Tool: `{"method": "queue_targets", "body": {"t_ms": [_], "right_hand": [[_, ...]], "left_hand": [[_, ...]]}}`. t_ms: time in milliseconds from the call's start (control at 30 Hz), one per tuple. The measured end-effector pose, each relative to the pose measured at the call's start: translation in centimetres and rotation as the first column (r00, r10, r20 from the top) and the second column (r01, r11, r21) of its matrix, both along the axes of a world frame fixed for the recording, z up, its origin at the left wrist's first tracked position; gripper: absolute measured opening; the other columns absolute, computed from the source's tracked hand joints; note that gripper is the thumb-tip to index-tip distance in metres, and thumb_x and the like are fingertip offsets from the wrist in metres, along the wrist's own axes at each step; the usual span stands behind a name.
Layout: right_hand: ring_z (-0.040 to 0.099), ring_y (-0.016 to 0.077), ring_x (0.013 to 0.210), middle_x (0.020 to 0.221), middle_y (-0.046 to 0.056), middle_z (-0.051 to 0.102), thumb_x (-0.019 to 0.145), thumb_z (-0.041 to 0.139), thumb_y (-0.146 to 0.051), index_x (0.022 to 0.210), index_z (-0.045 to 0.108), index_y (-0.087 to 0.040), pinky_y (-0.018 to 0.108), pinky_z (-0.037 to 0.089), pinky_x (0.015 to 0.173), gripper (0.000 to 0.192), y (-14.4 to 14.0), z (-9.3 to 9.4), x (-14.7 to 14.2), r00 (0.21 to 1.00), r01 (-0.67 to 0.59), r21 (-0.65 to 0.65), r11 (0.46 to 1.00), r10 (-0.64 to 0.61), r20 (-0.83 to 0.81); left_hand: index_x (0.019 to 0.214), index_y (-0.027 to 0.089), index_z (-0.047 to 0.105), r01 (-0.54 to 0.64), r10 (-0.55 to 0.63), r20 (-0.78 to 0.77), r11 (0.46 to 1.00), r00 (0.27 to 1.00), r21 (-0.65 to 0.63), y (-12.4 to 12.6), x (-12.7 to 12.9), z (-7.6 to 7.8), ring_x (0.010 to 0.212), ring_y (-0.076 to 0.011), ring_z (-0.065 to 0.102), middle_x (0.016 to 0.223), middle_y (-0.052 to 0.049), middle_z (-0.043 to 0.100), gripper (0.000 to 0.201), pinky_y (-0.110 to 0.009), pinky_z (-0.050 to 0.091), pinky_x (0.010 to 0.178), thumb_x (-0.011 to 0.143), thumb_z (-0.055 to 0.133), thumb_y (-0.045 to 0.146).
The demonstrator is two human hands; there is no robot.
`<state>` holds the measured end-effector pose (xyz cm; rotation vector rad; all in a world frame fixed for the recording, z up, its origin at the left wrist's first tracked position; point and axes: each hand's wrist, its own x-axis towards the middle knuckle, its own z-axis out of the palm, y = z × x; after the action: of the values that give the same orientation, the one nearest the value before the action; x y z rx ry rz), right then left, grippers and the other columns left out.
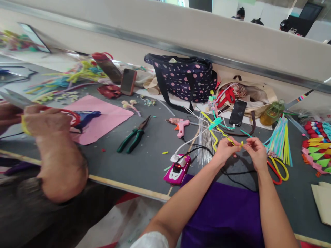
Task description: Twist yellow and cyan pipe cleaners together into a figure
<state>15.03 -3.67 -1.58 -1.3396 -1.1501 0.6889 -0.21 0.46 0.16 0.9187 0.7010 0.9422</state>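
Observation:
My left hand [227, 150] pinches a thin, twisted yellow strip [221, 131] close to its near end. Just to its right, the fingers of my right hand [255, 153] are closed on the small curled tip of the same strip. Behind my hands lies a small turquoise bundle of strips [215, 123], with a zigzag yellow length hanging near it. A bunch of thin silvery wires [204, 146] is left of my left wrist. Red-and-yellow-handled scissors [280, 170] rest beside my right wrist, under a pastel tassel [281, 139].
A pink glue gun [181, 126], green-handled pliers [133, 137] and a magenta power strip [178, 168] with cords lie to the left. Bags [186, 79], a phone [238, 112] and a bottle [272, 113] stand behind. At left, a co-worker's hand [48, 120] holds scissors above pink paper [108, 117].

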Motion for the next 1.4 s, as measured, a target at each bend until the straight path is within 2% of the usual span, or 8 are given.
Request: {"method": "queue_targets", "body": {"t_ms": [400, 500, 633, 733, 900, 1133, 1267, 1400], "right_hand": [[0.052, 0.0132, 0.068, 0.076, -0.001, 0.058, 0.072, 0.071, -0.033, 0.087, 0.062, -0.021, 0.025, 0.041, 0.062, 0.021, 0.1, 0.0, -1.7, 0.982, -0.013, -0.073, 0.997, -0.001, -0.188], [0.051, 0.0126, 0.069, 0.077, -0.002, 0.057, 0.072, 0.07, -0.028, 0.088, 0.063, -0.022, 0.025, 0.04, 0.065, 0.019, 0.1, 0.1, -1.6, 0.969, -0.039, -0.037, 0.999, 0.029, -0.246], [0.054, 0.0146, 0.078, 0.085, 0.0, 0.059, 0.072, 0.067, -0.023, 0.082, 0.068, -0.022, 0.027, 0.042, 0.071, 0.011, -0.2, 0.4, -1.0, 0.943, -0.168, 0.012, 0.986, 0.164, -0.29], [0.054, 0.0156, 0.081, 0.088, 0.001, 0.06, 0.07, 0.065, -0.021, 0.082, 0.071, -0.022, 0.027, 0.044, 0.072, 0.014, -0.3, 0.6, -0.6, 0.928, -0.198, 0.034, 0.98, 0.198, -0.317], [0.052, 0.0105, 0.06, 0.074, -0.001, 0.061, 0.078, 0.068, -0.035, 0.089, 0.071, -0.022, 0.023, 0.043, 0.057, 0.017, -0.1, 0.5, -0.9, 0.828, -0.224, -0.055, 0.973, 0.16, -0.537], [0.051, 0.011, 0.053, 0.064, -0.001, 0.056, 0.068, 0.078, -0.052, 0.074, 0.071, -0.019, 0.025, 0.046, 0.049, 0.034, -0.4, 0.4, -0.9, 0.714, -0.417, -0.04, 0.908, 0.301, -0.632], [0.047, 0.0077, 0.049, 0.065, -0.003, 0.054, 0.059, 0.085, -0.046, 0.067, 0.069, -0.018, 0.022, 0.044, 0.045, 0.033, -0.6, 0.8, -0.6, 0.693, -0.438, -0.055, 0.897, 0.298, -0.657], [0.045, 0.0064, 0.048, 0.061, -0.004, 0.052, 0.065, 0.082, -0.036, 0.067, 0.066, -0.017, 0.02, 0.043, 0.044, 0.025, -0.6, 0.9, -0.6, 0.665, -0.457, -0.055, 0.888, 0.301, -0.683]], "left_hand": [[0.066, 0.013, 0.061, 0.001, 0.028, -0.146, 0.98, 0.989, 0.2, -0.2, 0.3, -0.5, 0.049, -0.0081, 0.05, 0.063, 0.0, 0.06, 0.013, -0.018, 0.04, 0.04, 0.062, 0.071, 0.02], [0.066, 0.013, 0.06, 0.022, -0.005, -0.114, 0.99, 0.993, 0.143, -0.3, 0.3, -0.5, 0.049, -0.0078, 0.05, 0.061, 0.0, 0.059, 0.015, -0.018, 0.041, 0.041, 0.061, 0.073, 0.02], [0.066, 0.012, 0.059, 0.079, -0.078, -0.018, 0.996, 0.997, 0.031, -0.2, 0.1, -0.1, 0.049, -0.0084, 0.052, 0.062, -0.001, 0.063, 0.021, -0.018, 0.043, 0.041, 0.057, 0.077, 0.019], [0.067, 0.013, 0.058, 0.115, -0.114, 0.033, 0.993, 0.993, -0.035, -0.2, -0.1, 0.2, 0.05, -0.0093, 0.056, 0.064, -0.002, 0.065, 0.025, -0.018, 0.043, 0.041, 0.055, 0.079, 0.018], [0.068, 0.013, 0.056, 0.192, -0.179, 0.127, 0.976, 0.976, -0.102, -0.1, -0.3, 0.6, 0.052, -0.01, 0.059, 0.065, -0.002, 0.066, 0.03, -0.017, 0.043, 0.041, 0.053, 0.081, 0.018], [0.066, 0.013, 0.053, 0.343, -0.318, 0.156, 0.924, 0.935, -0.17, -0.4, -0.5, 0.7, 0.051, -0.0109, 0.061, 0.063, -0.002, 0.066, 0.037, -0.016, 0.04, 0.04, 0.049, 0.085, 0.019], [0.064, 0.013, 0.053, 0.393, -0.369, 0.152, 0.902, 0.917, -0.18, -0.6, -0.4, 0.7, 0.051, -0.0111, 0.061, 0.063, -0.002, 0.066, 0.038, -0.017, 0.039, 0.039, 0.048, 0.086, 0.02], [0.064, 0.012, 0.055, 0.383, -0.362, 0.145, 0.91, 0.921, -0.161, -0.6, -0.3, 0.6, 0.052, -0.0107, 0.061, 0.067, -0.003, 0.067, 0.036, -0.017, 0.04, 0.04, 0.049, 0.087, 0.021]]}}
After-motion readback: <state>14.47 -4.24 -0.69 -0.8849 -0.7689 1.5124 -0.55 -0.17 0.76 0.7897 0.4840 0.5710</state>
